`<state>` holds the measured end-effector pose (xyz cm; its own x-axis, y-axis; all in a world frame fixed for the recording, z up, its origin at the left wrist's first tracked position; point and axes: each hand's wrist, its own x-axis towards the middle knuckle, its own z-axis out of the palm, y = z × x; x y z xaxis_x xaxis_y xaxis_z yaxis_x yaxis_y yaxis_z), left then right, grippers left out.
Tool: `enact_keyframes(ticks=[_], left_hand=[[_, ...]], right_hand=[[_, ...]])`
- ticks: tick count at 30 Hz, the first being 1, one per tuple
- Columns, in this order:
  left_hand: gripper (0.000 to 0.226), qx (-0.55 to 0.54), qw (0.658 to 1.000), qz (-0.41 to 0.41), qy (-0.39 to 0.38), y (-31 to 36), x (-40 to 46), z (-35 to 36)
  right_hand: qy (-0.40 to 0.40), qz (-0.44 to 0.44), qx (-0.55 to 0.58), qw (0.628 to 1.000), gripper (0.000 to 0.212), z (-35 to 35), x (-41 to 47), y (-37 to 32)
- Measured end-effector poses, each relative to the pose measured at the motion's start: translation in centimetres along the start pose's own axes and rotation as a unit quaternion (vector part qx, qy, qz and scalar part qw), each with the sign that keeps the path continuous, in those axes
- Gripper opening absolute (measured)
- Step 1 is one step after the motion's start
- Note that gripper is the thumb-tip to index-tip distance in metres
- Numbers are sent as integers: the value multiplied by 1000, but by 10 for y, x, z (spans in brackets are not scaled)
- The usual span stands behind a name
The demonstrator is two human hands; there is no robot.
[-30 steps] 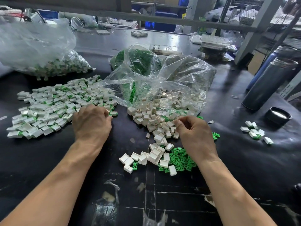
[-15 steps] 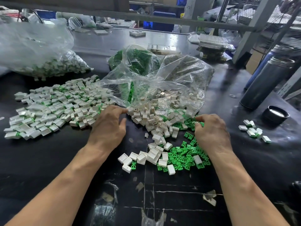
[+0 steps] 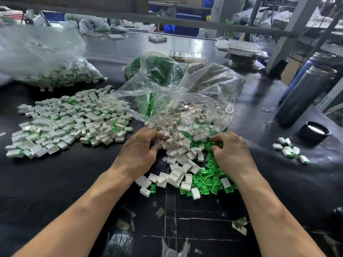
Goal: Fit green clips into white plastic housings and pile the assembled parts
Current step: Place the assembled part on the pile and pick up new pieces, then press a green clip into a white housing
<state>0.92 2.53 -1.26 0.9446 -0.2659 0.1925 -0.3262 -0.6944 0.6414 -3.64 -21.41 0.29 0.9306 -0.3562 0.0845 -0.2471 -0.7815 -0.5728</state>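
My left hand (image 3: 138, 151) reaches into the loose heap of white housings (image 3: 176, 145) spilling from an open clear bag (image 3: 194, 93), thumb and forefinger closing on a white housing at the heap's left edge. My right hand (image 3: 231, 151) lies on the spread of green clips (image 3: 207, 175), its curled fingers pinching a green clip near the bag's mouth. More housings (image 3: 163, 179) lie between my wrists. A broad pile of assembled parts (image 3: 70, 119) covers the table to the left.
A bag of finished parts (image 3: 61, 75) sits at the back left and a bag of green clips (image 3: 157, 67) behind the open bag. Two metal flasks (image 3: 304, 93), a black lid (image 3: 315, 131) and a few assembled parts (image 3: 289, 149) stand on the right. Torn tape marks the black table near me.
My left hand moved right from the assembled pile to the white housings. My right hand swept right and pulled more green clips out, then settled on them.
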Motion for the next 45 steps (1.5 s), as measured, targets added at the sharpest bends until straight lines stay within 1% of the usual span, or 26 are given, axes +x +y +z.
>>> enact_keyframes(ticks=[3,6,9,12,16,20,22,25,28,31,35,37,39,42,43,45], left_hand=[[26,-13,1000,2,-7,1,-2,-1],[21,-25,999,-5,-18,1,-3,-3],[16,-11,999,-24,-29,-1,-4,-6],[15,5,999,-38,-32,0,-3,-7],[20,32,997,-64,-31,2,-4,-7],[20,52,993,-95,-37,3,-3,-7],[17,50,994,-94,-36,4,-3,-7],[17,30,996,-85,-15,4,-4,-9],[28,-52,996,-74,10,6,-5,-12],[30,-160,985,-55,25,14,-7,-13],[33,-276,960,-37,35,26,-12,-14],[29,-323,945,-37,27,30,-13,-16],[25,-369,928,-52,22,32,-13,-15],[18,-449,890,-79,15,34,-12,-13],[17,-477,874,-87,9,35,-11,-12],[24,-526,844,-107,-7,37,-12,-10]], right_hand=[[-20,-11,-5,1000,26,-2,-2,-1],[-39,-11,-6,999,23,-3,-3,0],[-41,-6,-11,999,20,-2,-3,0],[-28,0,-15,1000,16,1,-3,-3],[-10,1,-27,1000,7,3,-4,-6],[0,-8,-43,999,4,3,-5,-9],[18,-13,-19,1000,4,3,-7,-11],[55,-27,50,997,7,3,-9,-12],[61,-49,149,986,17,6,-12,-15],[46,-65,230,970,17,11,-14,-17],[9,-78,315,946,20,17,-19,-24],[-5,-83,361,929,19,18,-21,-28],[-16,-78,395,915,19,18,-23,-32],[-31,-57,435,898,18,19,-25,-36],[-36,-51,452,890,17,19,-26,-37],[-46,-44,485,872,14,20,-27,-40]])
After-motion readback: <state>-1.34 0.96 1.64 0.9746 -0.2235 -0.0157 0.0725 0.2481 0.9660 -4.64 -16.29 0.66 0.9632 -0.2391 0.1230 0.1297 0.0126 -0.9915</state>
